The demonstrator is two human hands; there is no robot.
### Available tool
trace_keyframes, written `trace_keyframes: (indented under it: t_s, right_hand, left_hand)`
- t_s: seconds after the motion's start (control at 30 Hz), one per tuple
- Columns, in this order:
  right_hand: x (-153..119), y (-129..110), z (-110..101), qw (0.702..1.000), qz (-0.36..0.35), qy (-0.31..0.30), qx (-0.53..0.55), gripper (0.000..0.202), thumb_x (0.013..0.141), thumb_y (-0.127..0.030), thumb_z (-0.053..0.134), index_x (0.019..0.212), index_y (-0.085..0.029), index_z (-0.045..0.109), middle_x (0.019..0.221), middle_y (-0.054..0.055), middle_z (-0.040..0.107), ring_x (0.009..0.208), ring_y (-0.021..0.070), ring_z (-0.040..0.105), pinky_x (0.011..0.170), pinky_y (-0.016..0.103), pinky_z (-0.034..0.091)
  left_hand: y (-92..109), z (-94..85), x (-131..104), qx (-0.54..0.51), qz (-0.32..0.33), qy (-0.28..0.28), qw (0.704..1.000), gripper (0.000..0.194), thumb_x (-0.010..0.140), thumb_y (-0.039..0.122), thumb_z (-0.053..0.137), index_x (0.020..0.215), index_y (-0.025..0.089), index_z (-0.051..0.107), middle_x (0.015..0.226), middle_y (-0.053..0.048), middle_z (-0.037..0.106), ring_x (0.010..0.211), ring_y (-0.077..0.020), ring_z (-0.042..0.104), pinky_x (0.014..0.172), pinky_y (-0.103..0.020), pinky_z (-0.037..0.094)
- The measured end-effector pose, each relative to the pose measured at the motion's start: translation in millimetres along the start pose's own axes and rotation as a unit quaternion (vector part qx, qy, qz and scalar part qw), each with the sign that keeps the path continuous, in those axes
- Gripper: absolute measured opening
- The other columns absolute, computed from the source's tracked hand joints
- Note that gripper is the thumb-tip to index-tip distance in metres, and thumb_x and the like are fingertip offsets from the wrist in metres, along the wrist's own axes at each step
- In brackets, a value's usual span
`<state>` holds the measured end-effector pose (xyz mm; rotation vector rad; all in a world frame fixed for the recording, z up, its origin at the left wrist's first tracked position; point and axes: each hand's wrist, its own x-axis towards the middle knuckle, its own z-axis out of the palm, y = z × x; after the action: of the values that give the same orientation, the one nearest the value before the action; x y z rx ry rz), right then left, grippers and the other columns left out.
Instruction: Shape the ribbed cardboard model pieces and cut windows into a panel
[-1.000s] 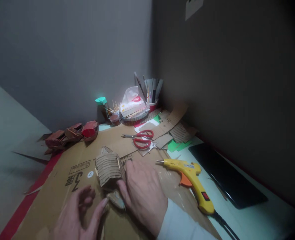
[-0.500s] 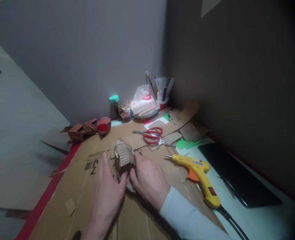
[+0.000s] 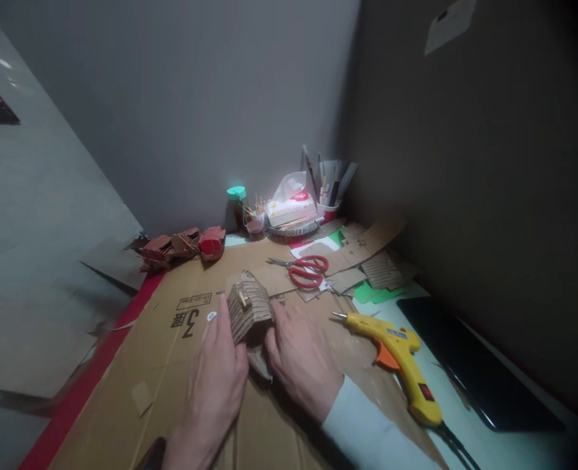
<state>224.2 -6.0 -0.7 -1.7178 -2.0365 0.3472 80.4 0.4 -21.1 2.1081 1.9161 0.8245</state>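
A small model made of ribbed corrugated cardboard is between my hands, over the printed cardboard sheet. A short light-coloured piece sticks out of its left side, and a dark hollow shows at its near end. My left hand grips its left side, fingers along the wall and thumb at the near end. From the right, my right hand closes around the other side, its fingertips partly hidden by the model. A curved cardboard flap hangs below the hollow.
To the right lie a yellow glue gun and a black tablet-like slab. Red-handled scissors rest beyond the model, near cardboard scraps. Reddish cardboard pieces, a tissue pack and a pen cup line the back.
The model has turned and tilted, so more of its left side and near hollow shows. My left hand has closed onto its side. The view has shifted slightly.
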Motion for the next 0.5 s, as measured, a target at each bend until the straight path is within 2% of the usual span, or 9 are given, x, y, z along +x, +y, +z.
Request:
trace_keyframes:
  t_s: [0.1, 0.2, 0.3, 0.4, 0.5]
  right_hand:
    - [0, 0, -1, 1.000, -0.006, 0.015, 0.002, 0.034, 0.091, -0.013, 0.041, 0.120, -0.014, 0.058, 0.109, 0.013, 0.065, 0.107, 0.0301, 0.055, 0.094, 0.044, 0.041]
    - [-1, 0, -5, 0.999, -0.020, 0.031, 0.012, 0.038, 0.089, -0.012, 0.041, 0.124, -0.014, 0.057, 0.109, 0.012, 0.064, 0.105, 0.0286, 0.054, 0.097, 0.045, 0.041]
    - [-3, -1, -8, 0.998, -0.040, 0.045, 0.022, 0.044, 0.086, -0.009, 0.042, 0.129, -0.013, 0.054, 0.111, 0.011, 0.064, 0.104, 0.0282, 0.053, 0.098, 0.046, 0.042]
    - [-8, -3, -7, 0.996, -0.059, 0.059, 0.026, 0.055, 0.085, -0.008, 0.041, 0.140, -0.007, 0.045, 0.119, 0.014, 0.062, 0.107, 0.0296, 0.052, 0.100, 0.049, 0.042]
    - [-13, -3, -2, 0.989, -0.098, 0.112, 0.018, 0.056, 0.086, -0.009, 0.037, 0.141, 0.000, 0.041, 0.120, 0.019, 0.063, 0.107, 0.0327, 0.054, 0.097, 0.053, 0.045]
  left_hand:
    - [0, -6.7, -3, 0.007, 0.012, 0.031, 0.999, 0.065, 0.086, 0.014, 0.033, 0.149, 0.001, 0.022, 0.132, -0.025, 0.056, 0.127, -0.0366, 0.050, 0.101, -0.057, 0.043]
    - [0, -12.1, -7, 0.006, 0.036, 0.067, 0.997, 0.062, 0.089, 0.015, 0.030, 0.149, 0.002, 0.024, 0.133, -0.025, 0.056, 0.121, -0.0350, 0.054, 0.099, -0.057, 0.045]
    - [1, -14.6, -12, 0.000, 0.062, 0.096, 0.993, 0.062, 0.089, 0.015, 0.032, 0.149, 0.006, 0.024, 0.141, -0.024, 0.050, 0.128, -0.0338, 0.050, 0.101, -0.055, 0.045]
    - [1, -16.0, -16, -0.001, 0.082, 0.120, 0.989, 0.062, 0.089, 0.015, 0.033, 0.151, 0.011, 0.022, 0.145, -0.021, 0.048, 0.132, -0.0317, 0.046, 0.101, -0.052, 0.046]
    - [-1, -18.5, -19, 0.004, 0.105, 0.134, 0.985, 0.065, 0.089, 0.013, 0.034, 0.152, 0.015, 0.020, 0.147, -0.017, 0.046, 0.134, -0.0287, 0.044, 0.104, -0.047, 0.044]
